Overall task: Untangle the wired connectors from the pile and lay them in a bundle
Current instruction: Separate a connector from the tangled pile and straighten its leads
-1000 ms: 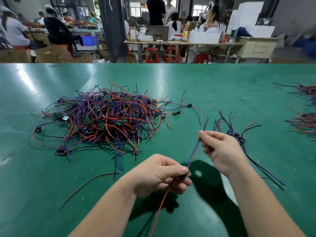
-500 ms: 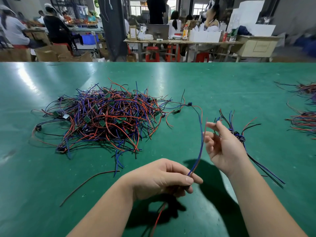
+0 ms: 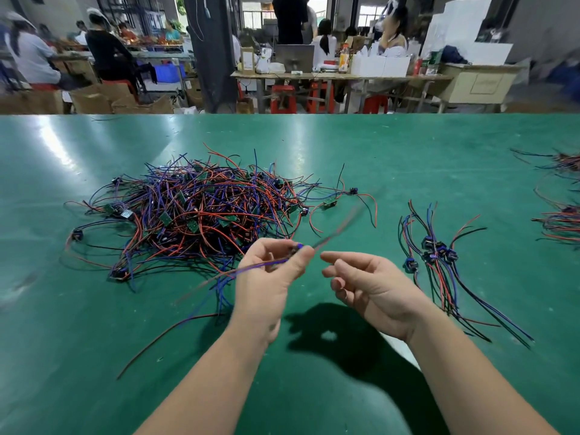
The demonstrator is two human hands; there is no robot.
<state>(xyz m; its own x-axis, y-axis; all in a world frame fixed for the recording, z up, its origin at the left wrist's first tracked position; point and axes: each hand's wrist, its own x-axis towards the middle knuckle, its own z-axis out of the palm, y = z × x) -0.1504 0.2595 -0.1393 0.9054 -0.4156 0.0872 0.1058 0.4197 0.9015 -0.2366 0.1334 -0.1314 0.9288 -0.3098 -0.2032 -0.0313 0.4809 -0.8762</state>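
A tangled pile of red, blue and black wired connectors (image 3: 201, 218) lies on the green table (image 3: 408, 146) at centre left. My left hand (image 3: 270, 277) is raised in front of the pile and pinches one wired connector (image 3: 332, 237), whose blurred wires stream out to both sides. My right hand (image 3: 370, 287) hovers just to its right, palm up, fingers loosely curled and holding nothing. A small sorted bundle of connectors (image 3: 439, 255) lies on the table to the right of my right hand.
More wire bundles (image 3: 561, 221) lie at the table's right edge. A loose red wire (image 3: 163, 337) lies near my left forearm. One stray connector (image 3: 353, 192) sits between pile and bundle. Beyond the far table edge people work at benches.
My left hand has lifted up and forward with the connector, swinging its wires. My right hand let go of the wire and dropped lower, closer to the left hand.
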